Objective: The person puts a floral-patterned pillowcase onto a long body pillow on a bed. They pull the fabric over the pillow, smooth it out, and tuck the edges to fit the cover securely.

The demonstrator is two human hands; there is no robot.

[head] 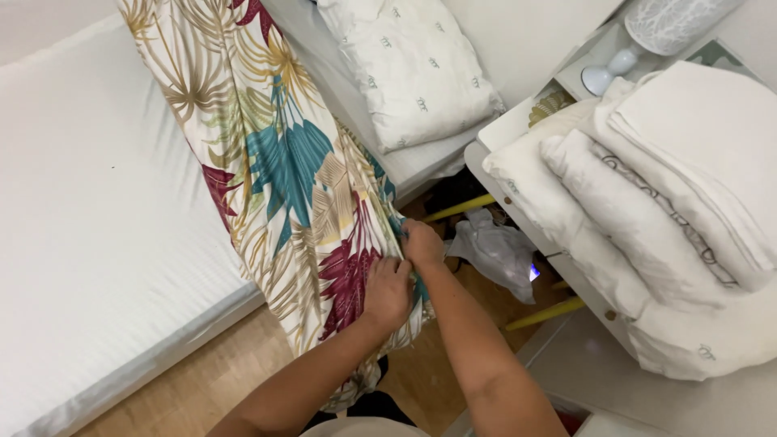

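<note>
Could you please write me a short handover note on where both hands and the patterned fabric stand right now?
Left hand: closed on the leaf-print fabric near its right edge.
Right hand: fingers pinching the same edge just above the left hand.
Fabric: stretches from the hands up across the white mattress; its lower end hangs toward the wooden floor.
Nearby: pillow at the head of the bed, folded white linens stacked on the side table.
Done: edge gripped. Left: the fabric is not yet spread or folded.
</note>
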